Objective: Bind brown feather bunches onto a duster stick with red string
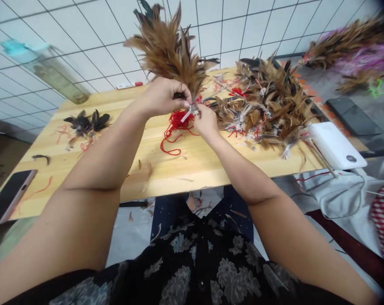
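Observation:
My left hand point(163, 96) grips the base of an upright bundle of brown feathers point(171, 51) above the wooden table point(166, 165). My right hand point(204, 120) is just to its right, pinching a small white strip and the quill ends at the bundle's base. A tangle of red thread point(174, 127) hangs from between both hands onto the table. A big pile of loose brown and black feathers point(268, 101) lies right of my right hand.
A small heap of dark feathers point(87, 123) lies at the left. A phone point(7, 195) rests at the table's front left corner, a white power bank point(336, 146) with a cable at the right edge. A bottle point(48, 72) and a red-capped pen point(130, 85) are at the back.

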Available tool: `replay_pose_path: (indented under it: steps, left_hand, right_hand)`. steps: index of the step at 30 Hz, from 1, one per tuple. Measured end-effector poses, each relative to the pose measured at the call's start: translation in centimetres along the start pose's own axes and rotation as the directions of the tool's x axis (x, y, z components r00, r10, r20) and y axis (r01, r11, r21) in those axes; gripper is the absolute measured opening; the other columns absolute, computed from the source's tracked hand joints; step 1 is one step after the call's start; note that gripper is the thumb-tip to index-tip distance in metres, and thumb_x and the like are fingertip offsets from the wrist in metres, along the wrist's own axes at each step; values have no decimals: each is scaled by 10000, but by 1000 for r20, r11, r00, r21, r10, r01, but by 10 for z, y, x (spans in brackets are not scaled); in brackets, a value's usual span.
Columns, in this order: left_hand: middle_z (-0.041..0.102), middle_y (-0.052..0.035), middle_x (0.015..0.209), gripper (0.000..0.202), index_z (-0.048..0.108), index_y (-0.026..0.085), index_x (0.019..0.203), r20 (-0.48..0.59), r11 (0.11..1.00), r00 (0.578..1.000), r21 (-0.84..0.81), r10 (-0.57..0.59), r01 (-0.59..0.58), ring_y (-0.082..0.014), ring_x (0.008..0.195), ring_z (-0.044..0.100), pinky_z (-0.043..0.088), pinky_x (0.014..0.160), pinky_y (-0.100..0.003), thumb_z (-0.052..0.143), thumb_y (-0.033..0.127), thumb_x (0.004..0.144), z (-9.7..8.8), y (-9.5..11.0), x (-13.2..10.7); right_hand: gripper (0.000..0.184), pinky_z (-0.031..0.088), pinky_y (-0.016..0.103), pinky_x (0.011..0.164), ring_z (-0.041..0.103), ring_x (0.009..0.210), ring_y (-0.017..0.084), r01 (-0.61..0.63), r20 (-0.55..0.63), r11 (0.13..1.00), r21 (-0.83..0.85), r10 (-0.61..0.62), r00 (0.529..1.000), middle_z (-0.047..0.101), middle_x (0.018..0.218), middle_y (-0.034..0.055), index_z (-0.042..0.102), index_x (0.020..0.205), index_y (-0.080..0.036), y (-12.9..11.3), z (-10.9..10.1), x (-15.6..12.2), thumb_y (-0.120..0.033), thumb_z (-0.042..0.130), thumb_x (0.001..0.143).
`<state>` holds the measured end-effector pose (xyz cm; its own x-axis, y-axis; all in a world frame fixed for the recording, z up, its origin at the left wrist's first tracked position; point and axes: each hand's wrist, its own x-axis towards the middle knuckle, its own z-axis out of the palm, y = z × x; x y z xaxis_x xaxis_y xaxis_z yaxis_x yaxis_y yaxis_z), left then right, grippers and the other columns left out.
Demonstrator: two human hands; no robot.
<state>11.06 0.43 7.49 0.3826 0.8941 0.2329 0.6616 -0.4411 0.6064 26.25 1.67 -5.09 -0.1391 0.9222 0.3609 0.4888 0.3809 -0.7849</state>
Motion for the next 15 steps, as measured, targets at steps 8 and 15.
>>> replay_pose_path:
  steps: [8,15]
  left_hand:
    - [656,-29,685,252,739,205,661,-190,957,980,-290,-62,4,-274,871,667,477,767,-308,812,-33,622,7,-27,-3]
    - [728,-21,833,170,708,212,752,-229,994,972,111,48,-23,-230,891,638,494,934,-383,743,46,743,12,-17,-14]
  right_hand:
    - [257,504,432,1134,663,1177,287,141,21,988,-56,-140,990,744,1112,142,706,1086,-174,9,-4,4,-268,469,1055]
    - [404,541,444,1088,680,1212,304,262,78,897,-355,-251,965,724,1256,176,641,1346,-126,0,-17,-4,-315,380,1101]
